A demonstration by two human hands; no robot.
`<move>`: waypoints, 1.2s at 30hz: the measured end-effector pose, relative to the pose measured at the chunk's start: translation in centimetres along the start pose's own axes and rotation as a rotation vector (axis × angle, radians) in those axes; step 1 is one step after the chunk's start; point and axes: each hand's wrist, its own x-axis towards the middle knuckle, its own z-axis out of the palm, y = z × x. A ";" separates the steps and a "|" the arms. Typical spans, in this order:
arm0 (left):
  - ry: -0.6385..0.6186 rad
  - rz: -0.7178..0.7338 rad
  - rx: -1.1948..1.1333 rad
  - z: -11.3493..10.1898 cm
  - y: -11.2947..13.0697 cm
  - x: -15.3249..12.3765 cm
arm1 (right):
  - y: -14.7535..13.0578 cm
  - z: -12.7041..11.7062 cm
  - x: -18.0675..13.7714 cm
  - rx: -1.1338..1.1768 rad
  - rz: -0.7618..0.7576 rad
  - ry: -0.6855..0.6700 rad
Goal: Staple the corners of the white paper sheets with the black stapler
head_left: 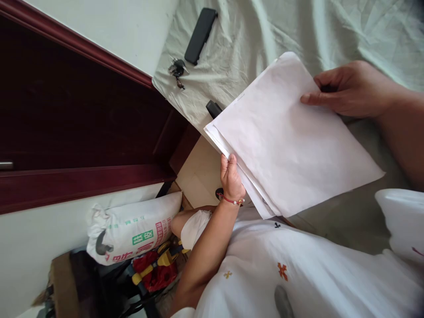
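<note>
A stack of white paper sheets [285, 137] is held over the edge of a bed covered with a pale green sheet [265, 31]. My left hand [231, 176], with a red bead bracelet on the wrist, is closed on the stack's lower left edge. My right hand [347, 88] pinches the upper right edge, thumb on top of the paper. The sheets are fanned slightly apart at the left corner.
A black case [200, 35] and a bunch of keys [177, 70] lie on the bed near its corner. A small black object [213, 108] peeks out from behind the paper. A dark red wooden door [66, 119] stands at left. A white printed sack [132, 234] and red-yellow items [155, 269] sit on the floor.
</note>
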 end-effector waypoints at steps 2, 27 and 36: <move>0.009 -0.013 -0.006 0.0 -0.1 0.0 | -0.1 0.0 0.0 -0.003 0.006 0.016; -0.156 0.076 0.025 1.0 0.0 -0.2 | 0.3 0.2 0.2 -0.020 -0.055 -0.011; -0.105 -0.147 -0.107 0.8 1.1 -0.4 | 0.6 0.1 0.1 0.035 -0.124 -0.046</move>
